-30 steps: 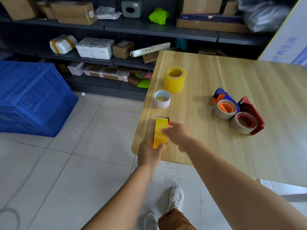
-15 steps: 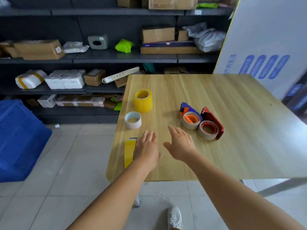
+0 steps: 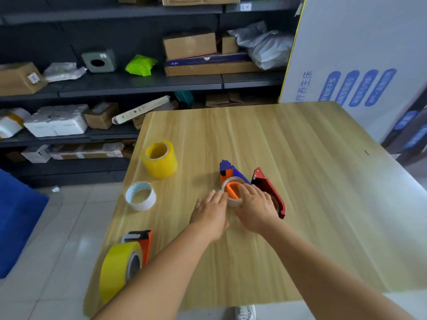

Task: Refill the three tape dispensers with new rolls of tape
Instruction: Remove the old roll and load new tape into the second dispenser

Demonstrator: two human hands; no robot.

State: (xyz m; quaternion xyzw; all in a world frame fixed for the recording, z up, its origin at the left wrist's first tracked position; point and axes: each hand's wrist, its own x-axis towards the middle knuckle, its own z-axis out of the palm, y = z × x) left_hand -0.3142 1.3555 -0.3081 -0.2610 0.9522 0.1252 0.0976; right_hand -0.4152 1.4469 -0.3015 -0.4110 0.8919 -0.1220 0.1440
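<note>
Both hands meet at the blue-and-orange tape dispenser mid-tabletop. The left hand lies with straight fingers touching the dispenser's near-empty roll; the right hand rests fingers over its orange hub, grip apart. Touching the right hand's far side sits a red dispenser. Left of the hands stand a yellow tape roll and a white tape roll. A refilled orange dispenser sits at the near-left edge. Bare wood spreads rightward.
</note>
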